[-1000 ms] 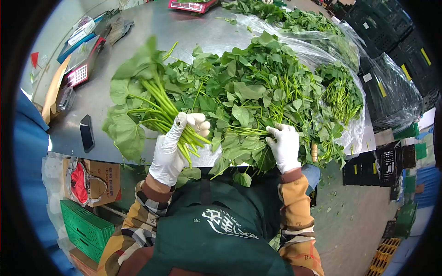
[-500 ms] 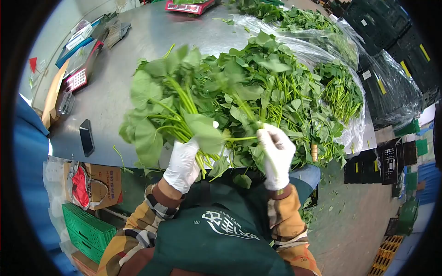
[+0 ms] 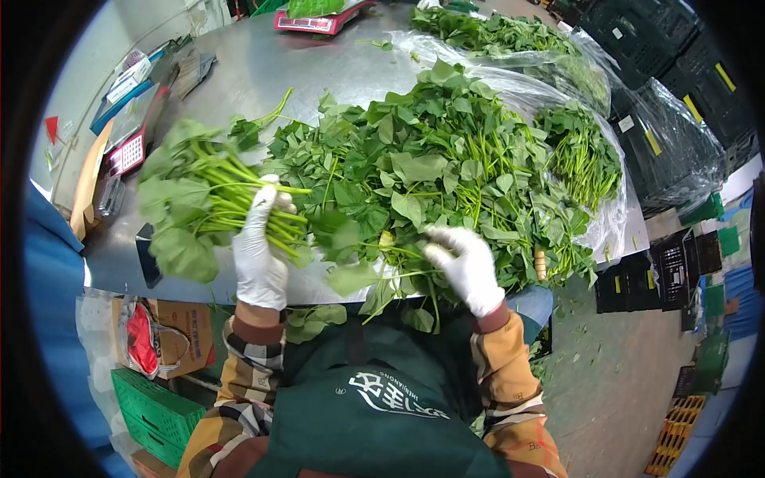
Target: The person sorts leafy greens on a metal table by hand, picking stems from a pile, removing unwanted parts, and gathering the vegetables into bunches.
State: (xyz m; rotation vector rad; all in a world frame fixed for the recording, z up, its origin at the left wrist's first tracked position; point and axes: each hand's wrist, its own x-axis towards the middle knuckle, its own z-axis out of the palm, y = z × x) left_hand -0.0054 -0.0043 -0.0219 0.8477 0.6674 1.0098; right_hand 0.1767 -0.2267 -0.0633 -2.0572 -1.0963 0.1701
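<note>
My left hand [image 3: 261,259], in a white glove, is closed around the stems of a bunch of leafy greens [image 3: 187,203], whose broad leaves point left over the metal table. My right hand [image 3: 470,271], also gloved, is at the front of the big pile of greens [image 3: 430,159]. Its thumb and fingers are drawn together at the end of a leafy stem [image 3: 402,249], with blurred leaves to the left of it. Several loose leaves hang over the table's front edge between my hands.
On the metal table [image 3: 239,72] are a red scale [image 3: 315,22] at the back, another scale [image 3: 127,153] at left, and a dark phone [image 3: 148,255] partly behind the bunch. Plastic film [image 3: 598,88] lies under more greens at right. Green crates [image 3: 155,406] stand below left, black crates [image 3: 637,275] at right.
My left hand has moved left and up with the bunch, away from my right hand. My right hand has dropped slightly and shifted a little left, low over the front of the pile.
</note>
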